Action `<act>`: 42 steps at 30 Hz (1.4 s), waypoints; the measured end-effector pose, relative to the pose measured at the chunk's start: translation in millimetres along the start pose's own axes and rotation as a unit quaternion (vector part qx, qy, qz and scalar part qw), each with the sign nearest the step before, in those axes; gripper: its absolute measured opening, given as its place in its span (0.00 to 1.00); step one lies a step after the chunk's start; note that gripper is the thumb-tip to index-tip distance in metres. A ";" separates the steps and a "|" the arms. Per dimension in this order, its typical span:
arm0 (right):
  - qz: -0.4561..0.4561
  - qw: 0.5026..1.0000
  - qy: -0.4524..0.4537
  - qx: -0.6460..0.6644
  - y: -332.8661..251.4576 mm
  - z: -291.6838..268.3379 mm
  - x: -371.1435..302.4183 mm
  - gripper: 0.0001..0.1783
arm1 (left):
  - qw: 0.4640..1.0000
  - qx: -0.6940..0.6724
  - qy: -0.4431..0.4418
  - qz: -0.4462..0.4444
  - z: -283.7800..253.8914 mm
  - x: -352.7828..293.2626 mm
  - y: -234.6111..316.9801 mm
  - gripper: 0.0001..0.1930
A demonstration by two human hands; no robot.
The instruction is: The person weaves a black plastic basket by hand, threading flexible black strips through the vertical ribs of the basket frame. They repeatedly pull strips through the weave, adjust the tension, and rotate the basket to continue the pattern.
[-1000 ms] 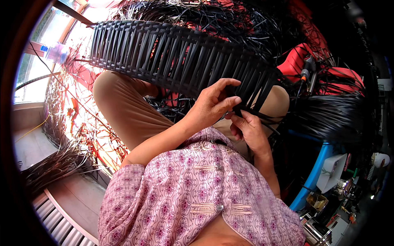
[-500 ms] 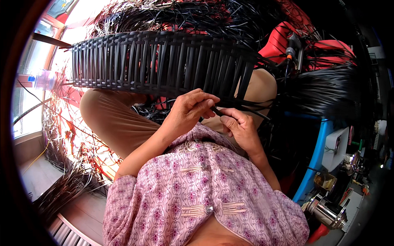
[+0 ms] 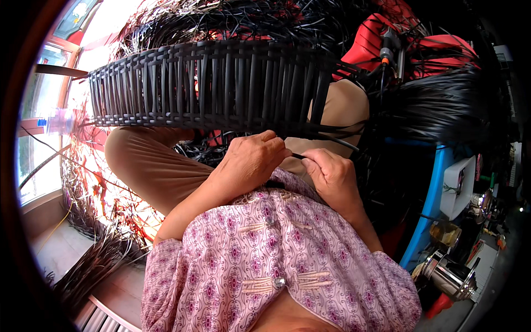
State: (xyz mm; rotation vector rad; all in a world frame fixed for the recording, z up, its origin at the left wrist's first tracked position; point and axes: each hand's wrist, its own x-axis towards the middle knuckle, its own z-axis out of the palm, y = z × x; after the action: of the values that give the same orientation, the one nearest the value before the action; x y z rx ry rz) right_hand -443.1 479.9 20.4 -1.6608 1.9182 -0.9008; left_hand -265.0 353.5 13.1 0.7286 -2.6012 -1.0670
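Pinching one side of a black strip [image 3: 297, 156], the left hand [image 3: 251, 160] curls with its back upward, fingertips drawn together, its palm hidden; the right hand [image 3: 332, 174] sits just beside it, thumb and fingers nipped on the other side of the strip; only the short piece between them shows, low before the lap, so whether it joins the panel I cannot tell.

The panel [image 3: 210, 83], an airy black weave, lies just beyond the hands, alongside both knees; its bars stand between two plaited edges, and loose ends trail from its right end by the right knee [image 3: 345, 105]; a sheaf [image 3: 442, 105] of similar strips lies farther right.

The strip looks light, springy and rather smooth, apt to slide in a slack grip; a firm thumb-and-finger hold seems best; the panel seems light for its length, stiffer along the plaited edges, giving at the bars, hardly fragile; the edges look the sounder hold, the loose ends the poorer.
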 end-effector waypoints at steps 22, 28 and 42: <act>0.069 0.980 -0.045 0.182 25.6 2.7 -15.1 0.09 | 0.966 -0.250 -0.031 -0.058 9.8 -4.3 4.3 0.06; 0.077 0.978 -0.027 0.190 23.7 -0.8 -12.4 0.07 | 0.979 -0.201 -0.004 -0.026 19.0 -1.1 0.7 0.06; 0.086 0.986 0.102 0.099 23.2 -68.6 40.3 0.07 | 0.959 -0.240 0.090 -0.124 11.3 43.0 -14.4 0.09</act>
State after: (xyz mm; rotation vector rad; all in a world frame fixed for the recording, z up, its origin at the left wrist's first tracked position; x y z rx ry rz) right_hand -514.4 454.6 54.2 -1.3118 1.9928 -1.1857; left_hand -300.7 328.7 -3.9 0.9851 -2.0130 -1.5454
